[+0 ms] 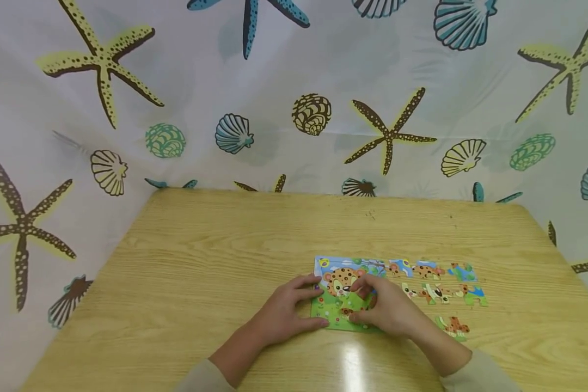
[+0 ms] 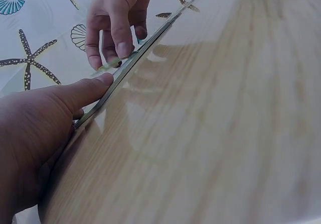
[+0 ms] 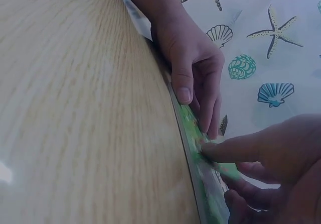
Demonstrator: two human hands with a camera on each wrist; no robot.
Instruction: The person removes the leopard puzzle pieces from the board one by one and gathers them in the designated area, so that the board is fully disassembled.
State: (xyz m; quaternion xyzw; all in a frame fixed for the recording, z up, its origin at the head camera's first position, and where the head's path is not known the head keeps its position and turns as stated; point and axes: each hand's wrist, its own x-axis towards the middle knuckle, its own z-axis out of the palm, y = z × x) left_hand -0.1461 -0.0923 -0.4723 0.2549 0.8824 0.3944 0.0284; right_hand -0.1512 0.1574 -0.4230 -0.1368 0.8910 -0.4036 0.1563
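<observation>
A jigsaw board point(image 1: 329, 306) with a spotted cartoon leopard on green grass and blue sky lies on the wooden table. My left hand point(image 1: 289, 310) rests at its left side, fingertips on the left edge and the thumb at the lower left corner. Over the board's lower middle, my right hand point(image 1: 389, 307) pinches a green puzzle piece point(image 1: 354, 301) between thumb and fingers. That piece shows as a thin, tilted green sliver point(image 2: 113, 63) under the right fingertips in the left wrist view. The right hand hides the board's lower right part.
Several loose puzzle pieces lie in rows right of the board, among them a spotted one point(image 1: 427, 270), a blue and green one point(image 1: 475, 295) and a leopard-body one point(image 1: 457, 326). A cloth point(image 1: 274, 81) printed with starfish and shells hangs behind the table point(image 1: 201, 261) and at both sides.
</observation>
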